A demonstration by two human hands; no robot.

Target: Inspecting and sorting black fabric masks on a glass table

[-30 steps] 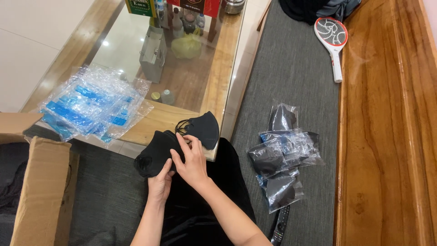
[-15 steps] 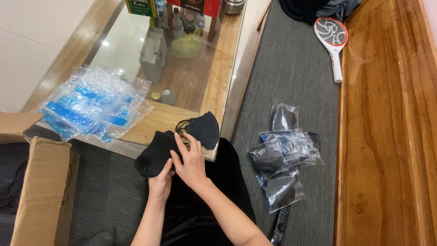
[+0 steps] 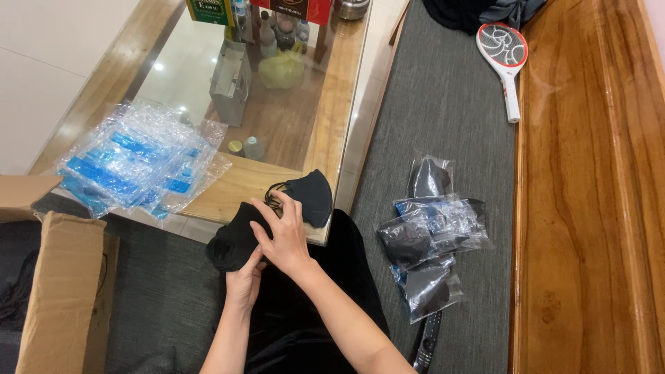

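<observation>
At the worktop's (image 3: 235, 181) near edge, left hand (image 3: 242, 285) grips black masks (image 3: 235, 235) from below, right hand (image 3: 282, 237) pinches their ear loops, another mask (image 3: 312, 197) at 1 o'clock, bagged masks (image 3: 426, 242) at 3, empty clear bags (image 3: 135, 163) at 10.

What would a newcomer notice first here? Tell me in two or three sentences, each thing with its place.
At the centre, the left hand and right hand both grip a stack of black face masks at the near edge of the glass-topped table. A heap of clear and blue plastic bags lies on the table's left corner. On the grey cushion to the right sit bagged black masks, and farther off a red and white racket-shaped swatter.
</observation>
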